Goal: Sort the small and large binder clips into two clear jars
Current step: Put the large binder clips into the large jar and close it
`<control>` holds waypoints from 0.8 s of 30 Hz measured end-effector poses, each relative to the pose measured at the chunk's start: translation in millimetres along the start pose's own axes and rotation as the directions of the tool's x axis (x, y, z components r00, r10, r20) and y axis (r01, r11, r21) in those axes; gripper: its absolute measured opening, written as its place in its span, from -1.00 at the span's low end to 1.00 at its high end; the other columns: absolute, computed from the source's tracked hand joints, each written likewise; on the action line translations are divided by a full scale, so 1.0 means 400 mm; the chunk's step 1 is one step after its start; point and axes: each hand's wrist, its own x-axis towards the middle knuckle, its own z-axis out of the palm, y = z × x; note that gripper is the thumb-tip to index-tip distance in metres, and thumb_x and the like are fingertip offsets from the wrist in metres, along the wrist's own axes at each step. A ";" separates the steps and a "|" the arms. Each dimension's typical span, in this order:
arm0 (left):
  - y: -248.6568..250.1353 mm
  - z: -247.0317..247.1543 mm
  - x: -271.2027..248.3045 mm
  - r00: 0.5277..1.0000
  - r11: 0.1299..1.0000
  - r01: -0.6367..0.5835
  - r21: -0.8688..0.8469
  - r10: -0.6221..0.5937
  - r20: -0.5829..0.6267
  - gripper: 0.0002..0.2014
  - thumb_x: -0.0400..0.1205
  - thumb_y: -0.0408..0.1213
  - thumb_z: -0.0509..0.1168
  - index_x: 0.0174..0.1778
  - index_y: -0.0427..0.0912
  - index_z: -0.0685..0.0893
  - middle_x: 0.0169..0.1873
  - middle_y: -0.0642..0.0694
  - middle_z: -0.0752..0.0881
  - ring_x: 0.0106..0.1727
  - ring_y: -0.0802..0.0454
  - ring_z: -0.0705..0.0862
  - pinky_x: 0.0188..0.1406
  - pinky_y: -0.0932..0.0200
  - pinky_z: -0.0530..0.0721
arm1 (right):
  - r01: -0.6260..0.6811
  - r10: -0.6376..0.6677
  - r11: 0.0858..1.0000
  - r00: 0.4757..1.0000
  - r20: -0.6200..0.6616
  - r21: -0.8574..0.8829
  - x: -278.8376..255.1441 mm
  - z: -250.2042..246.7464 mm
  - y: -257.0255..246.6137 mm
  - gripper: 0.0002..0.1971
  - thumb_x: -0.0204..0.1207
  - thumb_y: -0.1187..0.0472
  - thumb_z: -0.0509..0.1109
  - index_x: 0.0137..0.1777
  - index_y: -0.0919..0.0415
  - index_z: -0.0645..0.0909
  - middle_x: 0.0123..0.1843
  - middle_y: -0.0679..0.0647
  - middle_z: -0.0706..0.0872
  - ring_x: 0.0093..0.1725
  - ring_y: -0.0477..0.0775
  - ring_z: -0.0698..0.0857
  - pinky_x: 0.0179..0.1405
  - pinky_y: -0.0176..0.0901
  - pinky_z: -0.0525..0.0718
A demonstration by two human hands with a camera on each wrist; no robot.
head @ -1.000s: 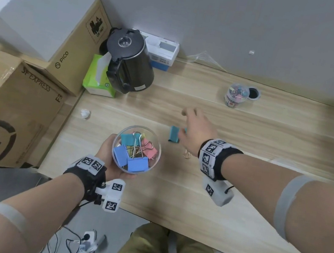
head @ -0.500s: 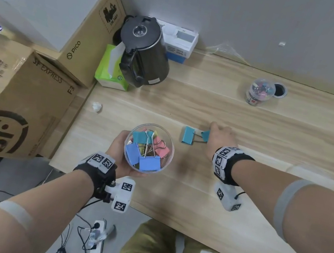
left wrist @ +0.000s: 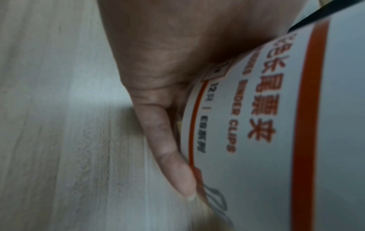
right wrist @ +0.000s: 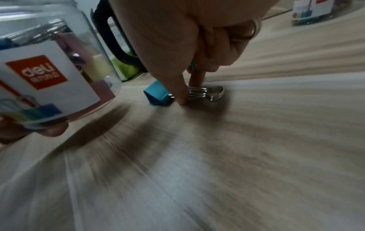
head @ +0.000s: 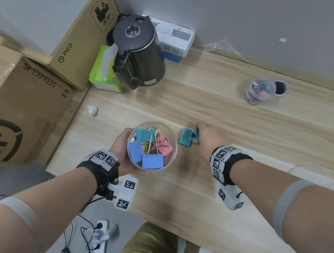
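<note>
Pinching the wire handles of the teal binder clip (right wrist: 158, 95) at frame centre, the right hand (head: 208, 140) has thumb and forefinger closed on them. The large-clip jar (head: 152, 146), lower centre, is gripped by the left hand (head: 120, 151). The handles should be squeezed firmly before lifting, so the clip is not dropped short of the jar.

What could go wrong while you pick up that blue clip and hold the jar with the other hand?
The right hand pinches the teal clip only by its thin wire handles, so it might slip or swing loose on the way up. That hand also seems to hold something small curled in its fingers, which could fall out. The left hand holds the open jar at the table edge, so a tilt could spill its clips.
</note>
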 end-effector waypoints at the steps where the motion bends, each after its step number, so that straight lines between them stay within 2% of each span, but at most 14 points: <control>1: 0.000 0.001 0.002 1.000 1.000 0.001 0.003 -0.001 -0.008 -0.47 0.63 0.22 0.06 0.11 -0.12 0.73 -0.14 -0.29 0.86 0.01 -0.32 0.73 -0.17 -0.16 0.71 | -0.001 0.001 1.000 1.000 0.020 -0.011 0.000 0.001 -0.002 -0.60 0.49 0.19 0.43 0.29 0.18 0.45 0.16 0.16 0.65 0.06 0.23 0.66 -0.17 -0.04 0.56; 4: 0.001 0.004 0.013 1.000 1.000 0.006 0.000 -0.006 -0.025 -0.45 0.63 0.23 0.06 0.10 -0.14 0.73 -0.14 -0.31 0.86 0.04 -0.34 0.71 -0.08 -0.20 0.62 | 0.000 0.001 1.000 0.997 0.076 -0.013 0.003 0.003 -0.001 -0.64 0.52 0.13 0.45 0.23 0.23 0.46 0.13 0.18 0.64 -0.04 0.20 0.62 -0.21 -0.05 0.55; 7: 0.005 0.015 0.019 1.000 1.000 0.017 -0.017 -0.017 -0.011 -0.45 0.62 0.23 0.07 0.13 -0.13 0.73 -0.10 -0.31 0.85 0.03 -0.33 0.72 -0.12 -0.18 0.71 | 0.005 -0.005 1.000 0.995 0.097 -0.001 0.004 0.002 0.007 -0.70 0.52 0.13 0.44 0.19 0.24 0.54 0.10 0.17 0.65 -0.01 0.20 0.68 -0.20 -0.09 0.58; 11: 0.012 0.034 0.027 1.000 1.000 0.003 -0.003 -0.003 -0.017 -0.46 0.62 0.22 0.06 0.10 -0.13 0.73 -0.15 -0.30 0.86 0.02 -0.33 0.71 -0.09 -0.16 0.64 | -0.040 0.029 0.991 0.996 0.085 0.129 0.004 -0.014 0.029 -0.79 0.49 0.16 0.39 0.08 0.20 0.64 0.02 0.15 0.74 -0.07 0.20 0.72 -0.11 -0.06 0.71; 15: 0.015 0.050 0.033 1.000 0.999 0.009 0.037 -0.008 -0.005 -0.45 0.64 0.22 0.01 0.11 -0.13 0.72 -0.18 -0.27 0.86 -0.15 -0.28 0.80 -0.35 -0.12 0.79 | -0.056 0.064 0.972 0.998 -0.027 0.228 -0.016 -0.064 0.051 -0.82 0.47 0.08 0.39 0.00 0.15 0.65 -0.10 0.11 0.74 -0.14 0.20 0.67 -0.12 -0.06 0.69; 16: 0.015 0.052 0.035 1.000 0.999 0.011 0.051 -0.011 -0.006 -0.44 0.65 0.22 0.00 0.11 -0.13 0.72 -0.19 -0.27 0.86 -0.16 -0.27 0.81 -0.33 -0.10 0.78 | -0.052 0.071 0.963 0.995 -0.064 0.263 -0.022 -0.076 0.054 -0.85 0.47 0.08 0.40 -0.07 0.14 0.63 -0.16 0.10 0.72 -0.16 0.21 0.66 -0.15 -0.08 0.67; 19: 0.016 0.060 0.044 1.000 0.998 -0.001 0.065 0.002 -0.015 -0.44 0.64 0.22 0.00 0.12 -0.13 0.72 -0.16 -0.27 0.86 -0.01 -0.31 0.74 -0.12 -0.13 0.66 | 0.025 0.042 0.930 0.984 -0.174 0.366 -0.048 -0.128 0.047 -0.89 0.41 0.11 0.40 -0.26 0.11 0.57 -0.35 0.06 0.64 -0.30 0.18 0.59 -0.29 -0.07 0.59; 21: 0.019 0.072 0.049 0.999 0.998 -0.015 0.069 0.017 -0.032 -0.45 0.62 0.21 0.04 0.14 -0.12 0.74 -0.04 -0.28 0.85 0.10 -0.35 0.72 0.00 -0.20 0.65 | 0.140 -0.031 0.893 0.967 -0.251 0.429 -0.067 -0.163 0.031 -0.80 0.43 0.13 0.45 -0.36 -0.05 0.51 -0.42 -0.01 0.58 -0.38 0.08 0.50 -0.34 -0.10 0.50; 22: 0.021 0.081 0.050 0.999 0.997 -0.021 0.074 0.024 -0.037 -0.45 0.61 0.20 0.06 0.15 -0.12 0.74 0.04 -0.29 0.82 0.13 -0.36 0.71 0.04 -0.22 0.65 | 0.198 -0.071 0.876 0.954 -0.290 0.439 -0.078 -0.178 0.022 -0.76 0.44 0.11 0.48 -0.38 -0.10 0.50 -0.40 -0.01 0.58 -0.38 0.05 0.50 -0.32 -0.12 0.48; 24: 0.025 0.098 0.048 0.998 0.996 -0.041 0.081 0.045 -0.044 -0.46 0.59 0.19 0.07 0.16 -0.12 0.74 0.12 -0.29 0.79 0.14 -0.36 0.71 0.06 -0.22 0.65 | 0.281 -0.128 0.845 0.932 -0.338 0.455 -0.101 -0.200 -0.001 -0.88 0.45 0.03 0.51 -0.28 -0.05 0.66 -0.30 0.05 0.63 -0.31 0.04 0.57 -0.25 -0.18 0.52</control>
